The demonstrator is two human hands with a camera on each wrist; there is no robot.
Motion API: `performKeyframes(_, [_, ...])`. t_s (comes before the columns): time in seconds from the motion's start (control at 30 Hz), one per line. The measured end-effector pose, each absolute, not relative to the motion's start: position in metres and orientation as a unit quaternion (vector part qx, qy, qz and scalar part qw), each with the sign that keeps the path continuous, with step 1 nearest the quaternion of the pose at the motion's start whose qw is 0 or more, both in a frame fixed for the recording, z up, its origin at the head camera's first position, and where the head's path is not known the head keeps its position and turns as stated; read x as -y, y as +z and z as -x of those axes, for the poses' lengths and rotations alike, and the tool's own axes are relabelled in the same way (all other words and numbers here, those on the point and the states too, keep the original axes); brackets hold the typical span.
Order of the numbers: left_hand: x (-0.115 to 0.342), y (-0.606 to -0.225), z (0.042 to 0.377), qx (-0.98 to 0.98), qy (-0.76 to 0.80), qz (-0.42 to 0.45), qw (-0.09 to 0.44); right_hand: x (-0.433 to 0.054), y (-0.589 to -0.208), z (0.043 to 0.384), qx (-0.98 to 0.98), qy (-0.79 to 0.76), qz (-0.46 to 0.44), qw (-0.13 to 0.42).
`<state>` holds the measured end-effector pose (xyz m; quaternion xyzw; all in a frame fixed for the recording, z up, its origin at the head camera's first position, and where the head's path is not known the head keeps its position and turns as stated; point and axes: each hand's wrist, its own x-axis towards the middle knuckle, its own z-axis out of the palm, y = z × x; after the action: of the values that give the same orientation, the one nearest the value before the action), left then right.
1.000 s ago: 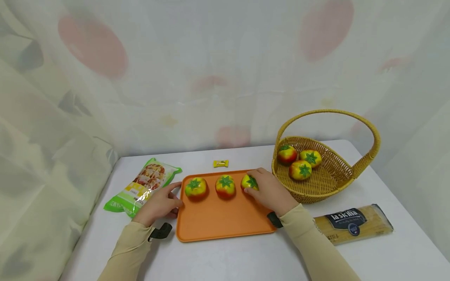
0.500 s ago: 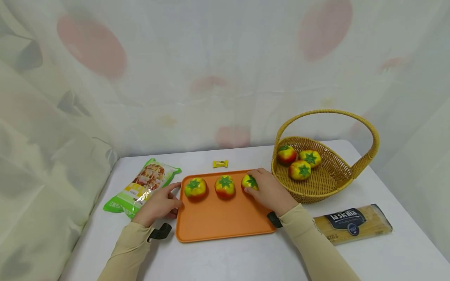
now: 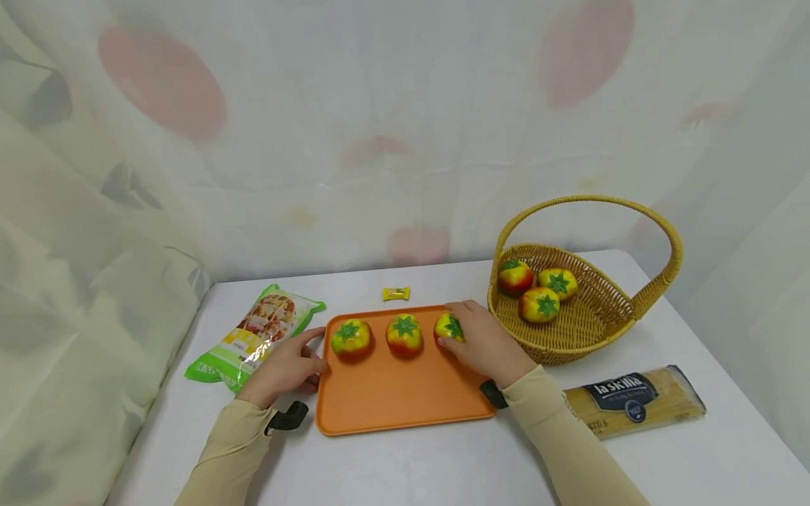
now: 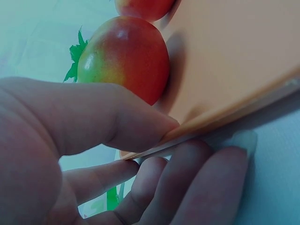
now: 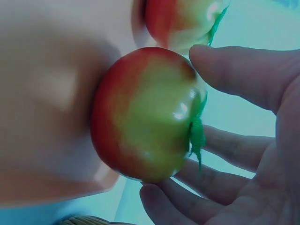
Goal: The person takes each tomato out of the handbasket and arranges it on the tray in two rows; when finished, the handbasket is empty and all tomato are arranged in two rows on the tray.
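Three toy tomatoes, red and yellow with green leaf tops, stand in a row along the far side of the orange tray (image 3: 405, 393). My right hand (image 3: 487, 342) holds the right tomato (image 3: 446, 327), thumb on one side and fingers on the other, as the right wrist view shows. That tomato (image 5: 145, 117) rests on the tray. The middle tomato (image 3: 404, 336) and left tomato (image 3: 351, 339) are untouched. At the tray's left edge, my left hand (image 3: 287, 367) pinches the rim, its thumb (image 4: 136, 122) on top and other fingers below.
A wicker basket (image 3: 607, 330) with a tall handle holds three more tomatoes (image 3: 539, 305) right of the tray. A pack of spaghetti (image 3: 639, 400) lies in front of it. On the left is a green food bag (image 3: 266, 330); a small yellow packet (image 3: 396, 294) lies behind the tray.
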<state>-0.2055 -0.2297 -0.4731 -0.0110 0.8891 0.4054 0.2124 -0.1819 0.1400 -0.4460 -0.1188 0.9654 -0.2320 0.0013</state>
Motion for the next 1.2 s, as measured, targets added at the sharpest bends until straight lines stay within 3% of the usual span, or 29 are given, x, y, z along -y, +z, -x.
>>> performKeyframes(0.33, [0.225, -0.471, 0.207, -0.889, 0.406, 0.002, 0.213, -0.146, -0.427, 0.173, -0.96, -0.25, 0.126, -0.007])
performKeyframes(0.53, [0.228, -0.471, 0.205, -0.893, 0.398, 0.003, 0.21, -0.161, -0.409, 0.168, -0.951, -0.27, 0.146, -0.038])
performKeyframes(0.77, [0.233, -0.471, 0.206, -0.896, 0.39, 0.006, 0.211, -0.199, -0.4, 0.159, -0.957, -0.256, 0.128, -0.051])
performKeyframes(1.2, [0.232, -0.473, 0.207, -0.894, 0.392, -0.003, 0.217, -0.277, -0.417, 0.166, -0.97, -0.219, 0.091, -0.055])
